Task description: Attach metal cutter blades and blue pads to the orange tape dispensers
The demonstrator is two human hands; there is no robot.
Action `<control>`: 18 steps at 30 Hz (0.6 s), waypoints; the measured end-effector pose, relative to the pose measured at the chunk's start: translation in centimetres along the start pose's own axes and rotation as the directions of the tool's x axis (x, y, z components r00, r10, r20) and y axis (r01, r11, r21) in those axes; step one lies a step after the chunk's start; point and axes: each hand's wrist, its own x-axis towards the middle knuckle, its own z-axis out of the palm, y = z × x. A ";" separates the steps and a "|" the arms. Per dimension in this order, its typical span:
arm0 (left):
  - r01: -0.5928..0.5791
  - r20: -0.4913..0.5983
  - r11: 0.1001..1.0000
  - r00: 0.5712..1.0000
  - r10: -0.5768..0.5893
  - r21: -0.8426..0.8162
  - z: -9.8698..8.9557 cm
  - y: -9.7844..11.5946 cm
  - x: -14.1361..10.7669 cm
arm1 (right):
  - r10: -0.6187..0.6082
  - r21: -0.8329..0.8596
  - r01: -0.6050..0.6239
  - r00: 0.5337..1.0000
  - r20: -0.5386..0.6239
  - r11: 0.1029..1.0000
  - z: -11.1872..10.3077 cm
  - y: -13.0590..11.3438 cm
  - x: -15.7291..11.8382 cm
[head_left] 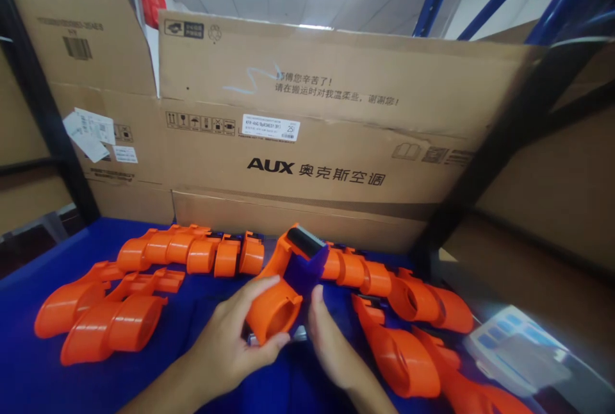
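Note:
An orange tape dispenser (273, 308) with a dark roller, a toothed edge and a dark blue flap is held up over the blue surface, tilted. My left hand (235, 331) is closed around its round orange hub, thumb at the lower rim. Just right of the dispenser is my right hand (331, 343), below the blue flap (307, 270), with the visible digit stretched upward. Its other fingers are largely hidden, and contact with the flap is unclear. A small shiny piece shows between the hands, too covered to name.
Several orange dispensers (180, 250) stand in a row at the back left, with more dispensers (403, 356) at the right and front left. A clear plastic box (519, 350) lies at the right edge. Behind the blue surface (29, 375) stands a cardboard wall (211, 164), flanked by dark posts.

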 end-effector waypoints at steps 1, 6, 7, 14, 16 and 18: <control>0.027 -0.009 1.000 1.000 -0.027 0.003 -0.7 0.0 -0.2 | 0.007 -0.013 -0.007 1.000 0.002 1.000 0.1 0.0 0.0; 0.168 -0.119 0.957 0.983 -0.143 0.237 -6.4 -0.8 -2.1 | -0.088 -0.140 0.086 0.996 -0.007 0.986 0.0 -0.5 0.5; 0.196 -0.132 0.930 0.978 -0.161 0.310 -7.7 -1.1 -2.6 | -0.114 -0.161 0.110 0.993 -0.020 0.981 -0.1 -0.6 0.7; 0.214 -0.116 0.703 0.976 -0.186 0.678 -11.9 -3.7 -5.7 | -0.165 -0.221 0.140 0.981 -0.098 0.965 -0.9 -0.5 2.0; 0.188 -0.107 0.670 0.981 -0.160 0.719 -11.3 -4.0 -6.1 | -0.168 -0.232 0.142 0.982 -0.092 0.962 -1.0 -0.4 2.0; 0.178 -0.137 0.652 0.984 -0.113 0.737 -10.5 -4.0 -6.4 | -0.158 -0.250 0.132 0.984 -0.088 0.959 -1.0 -0.4 1.9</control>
